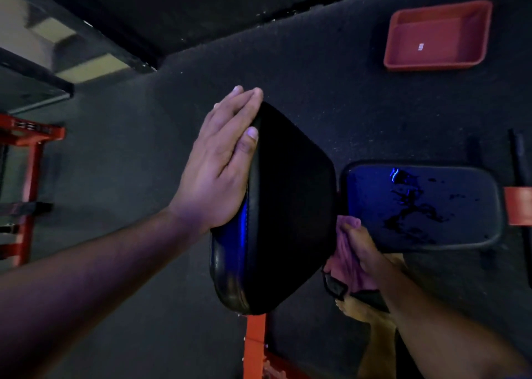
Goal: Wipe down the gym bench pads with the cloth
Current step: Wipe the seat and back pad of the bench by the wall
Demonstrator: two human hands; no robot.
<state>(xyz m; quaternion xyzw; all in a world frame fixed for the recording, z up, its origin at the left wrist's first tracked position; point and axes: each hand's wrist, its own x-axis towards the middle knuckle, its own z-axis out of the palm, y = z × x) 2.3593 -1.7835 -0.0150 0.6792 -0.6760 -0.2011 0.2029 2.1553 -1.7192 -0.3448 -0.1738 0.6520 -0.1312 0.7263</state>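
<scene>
The black backrest pad [288,200] of the gym bench stands tilted up in the middle of the head view. My left hand [221,165] lies flat against its left side edge, fingers straight, thumb on the pad's face. To the right sits the smaller seat pad [374,194], glossy with dark wet patches on it. My right hand [359,252] grips a bunched purple cloth [345,252] at the gap between the two pads, near the seat pad's near-left corner. Part of the cloth is hidden behind the backrest pad.
A red plastic tray [403,59] lies on the dark floor at the upper right. The bench's orange frame [254,347] shows below the backrest and at the right edge. A red rack [31,148] stands at the left. My bare foot [365,312] is under the right arm.
</scene>
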